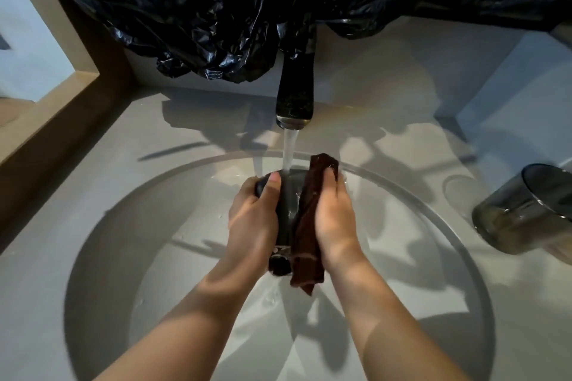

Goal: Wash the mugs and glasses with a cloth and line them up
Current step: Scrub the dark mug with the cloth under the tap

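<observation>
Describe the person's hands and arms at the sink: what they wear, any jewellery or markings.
Both arms are bare from the bottom edge of the view to the wrists; no sleeves show. The left hand and right hand wear no gloves. No rings, watch, bracelets or markings are visible on the parts in view. The nails that show on the fingers look short and unpainted, as far as the dim light allows.
</observation>
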`<action>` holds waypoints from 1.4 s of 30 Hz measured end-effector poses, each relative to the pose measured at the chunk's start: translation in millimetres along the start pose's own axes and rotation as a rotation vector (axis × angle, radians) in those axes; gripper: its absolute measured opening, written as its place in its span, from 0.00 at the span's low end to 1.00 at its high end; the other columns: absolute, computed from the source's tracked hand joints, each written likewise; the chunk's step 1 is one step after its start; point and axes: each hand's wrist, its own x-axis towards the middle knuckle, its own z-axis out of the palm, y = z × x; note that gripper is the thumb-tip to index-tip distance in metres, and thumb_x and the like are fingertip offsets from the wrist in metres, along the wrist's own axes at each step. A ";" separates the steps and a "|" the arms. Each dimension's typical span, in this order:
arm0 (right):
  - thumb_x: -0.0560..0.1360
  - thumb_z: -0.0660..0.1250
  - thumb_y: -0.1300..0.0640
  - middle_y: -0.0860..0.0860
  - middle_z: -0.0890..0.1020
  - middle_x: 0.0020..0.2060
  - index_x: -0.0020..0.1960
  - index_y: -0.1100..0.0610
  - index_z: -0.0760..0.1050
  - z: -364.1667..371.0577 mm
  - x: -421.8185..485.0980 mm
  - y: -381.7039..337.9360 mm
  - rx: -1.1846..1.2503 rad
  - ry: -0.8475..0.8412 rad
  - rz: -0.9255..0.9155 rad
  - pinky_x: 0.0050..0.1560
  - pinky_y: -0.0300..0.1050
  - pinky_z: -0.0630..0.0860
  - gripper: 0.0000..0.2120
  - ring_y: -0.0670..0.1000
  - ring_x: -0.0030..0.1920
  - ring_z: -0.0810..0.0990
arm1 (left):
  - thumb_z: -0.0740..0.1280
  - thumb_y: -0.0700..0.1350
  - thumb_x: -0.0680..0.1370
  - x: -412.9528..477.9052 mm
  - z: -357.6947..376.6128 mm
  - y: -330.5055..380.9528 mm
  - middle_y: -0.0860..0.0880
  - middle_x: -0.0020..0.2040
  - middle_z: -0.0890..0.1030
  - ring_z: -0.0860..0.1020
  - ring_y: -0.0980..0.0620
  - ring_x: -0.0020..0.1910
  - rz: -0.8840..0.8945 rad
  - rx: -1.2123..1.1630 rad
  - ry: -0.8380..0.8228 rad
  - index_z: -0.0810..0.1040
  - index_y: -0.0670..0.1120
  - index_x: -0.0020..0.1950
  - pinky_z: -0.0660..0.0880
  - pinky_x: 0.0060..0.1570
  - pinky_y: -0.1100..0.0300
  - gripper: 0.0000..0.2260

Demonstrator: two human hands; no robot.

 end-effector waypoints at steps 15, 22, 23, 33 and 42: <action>0.80 0.52 0.45 0.51 0.55 0.73 0.75 0.39 0.47 28.3 -45.9 7.4 -0.573 -0.154 -0.255 0.65 0.52 0.69 0.25 0.55 0.68 0.66 | 0.65 0.50 0.79 10.7 -15.8 2.2 0.43 0.41 0.82 0.81 0.43 0.43 -0.003 0.028 0.082 0.78 0.45 0.41 0.78 0.51 0.47 0.11; 0.75 0.56 0.37 0.51 0.76 0.59 0.69 0.47 0.66 19.6 -6.2 9.2 -0.045 -0.124 0.089 0.59 0.45 0.69 0.26 0.52 0.59 0.74 | 0.65 0.49 0.79 12.8 -13.7 4.4 0.43 0.37 0.81 0.79 0.43 0.39 -0.094 0.002 0.058 0.77 0.44 0.39 0.78 0.48 0.47 0.12; 0.79 0.54 0.41 0.52 0.71 0.63 0.72 0.46 0.60 23.7 -14.3 9.9 -0.254 -0.147 -0.054 0.58 0.46 0.69 0.24 0.52 0.59 0.72 | 0.65 0.49 0.79 13.8 -14.5 4.3 0.42 0.39 0.82 0.80 0.42 0.41 -0.077 0.023 0.068 0.78 0.44 0.39 0.78 0.51 0.46 0.12; 0.70 0.59 0.35 0.57 0.79 0.59 0.67 0.52 0.71 21.0 -5.2 8.1 0.154 -0.173 0.204 0.62 0.52 0.72 0.32 0.60 0.60 0.77 | 0.65 0.48 0.79 12.6 -14.4 6.8 0.46 0.33 0.78 0.77 0.45 0.36 -0.054 -0.037 0.077 0.75 0.44 0.38 0.76 0.41 0.49 0.12; 0.70 0.58 0.33 0.55 0.83 0.53 0.60 0.51 0.77 24.8 8.5 13.5 0.275 -0.103 0.287 0.60 0.55 0.75 0.29 0.58 0.56 0.80 | 0.66 0.48 0.79 8.1 -17.7 6.3 0.43 0.34 0.78 0.77 0.45 0.36 -0.022 -0.035 0.038 0.76 0.42 0.39 0.75 0.40 0.51 0.12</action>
